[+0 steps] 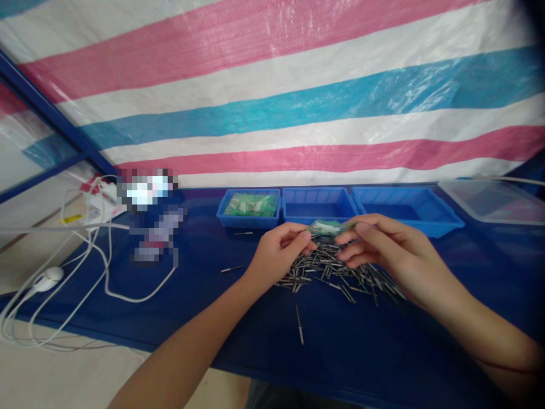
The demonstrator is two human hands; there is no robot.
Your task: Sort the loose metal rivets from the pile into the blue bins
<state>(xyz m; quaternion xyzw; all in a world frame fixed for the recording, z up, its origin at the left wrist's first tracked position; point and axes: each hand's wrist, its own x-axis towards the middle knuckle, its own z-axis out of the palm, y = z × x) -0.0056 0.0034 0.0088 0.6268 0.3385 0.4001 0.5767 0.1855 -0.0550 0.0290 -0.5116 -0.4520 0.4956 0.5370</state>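
Note:
Between my two hands is a small clear and green plastic bag (326, 228) with something pale inside. My left hand (283, 247) pinches its left end between thumb and fingers. At the other end, my right hand (383, 244) grips the bag with thumb and forefinger, the remaining fingers curled below. Beneath them a pile of metal pop rivets (327, 264) lies spread on the dark blue table (366, 352). One loose rivet (300, 326) lies apart, nearer to me.
Three blue bins stand along the back: a left bin (247, 221) holding green packets (251, 204), a middle bin (317, 204) and a right bin (404, 213). A clear plastic lid (494, 201) lies at the right. White cables (106, 267) trail across the left side. A striped sheet (272, 113) hangs behind.

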